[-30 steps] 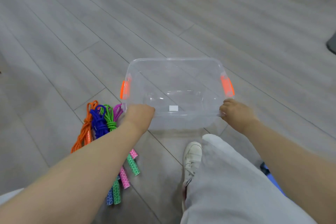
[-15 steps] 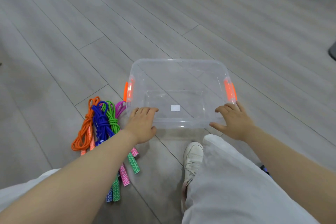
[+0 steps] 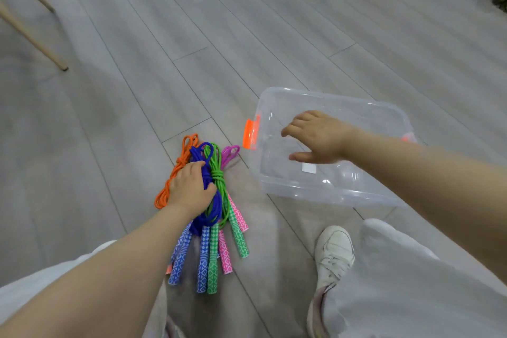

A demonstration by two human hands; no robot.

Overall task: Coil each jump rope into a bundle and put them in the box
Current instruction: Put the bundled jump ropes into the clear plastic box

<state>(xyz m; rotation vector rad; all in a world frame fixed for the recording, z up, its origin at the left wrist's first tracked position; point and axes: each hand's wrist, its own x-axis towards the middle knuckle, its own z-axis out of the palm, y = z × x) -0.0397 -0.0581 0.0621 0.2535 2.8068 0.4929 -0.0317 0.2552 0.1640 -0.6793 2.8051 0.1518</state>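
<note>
**Coloured ropes under the left hand, box waiting empty**

Orange, blue, green and pink jump ropes (image 3: 211, 189) lie side by side on the grey floor (image 3: 137, 90), looped and knotted at their middles, patterned handles fanned toward the person. The left hand (image 3: 190, 186) rests on the blue rope (image 3: 204, 173), fingers curling around its cords. Just to the right stands the clear box (image 3: 329, 192), holding nothing. The right hand (image 3: 318, 137) hovers above it, fingers loosely spread and holding nothing. The step in hand looks like picking the first rope. Next, the grip must close on one rope alone and lift it free of its neighbours.
</note>
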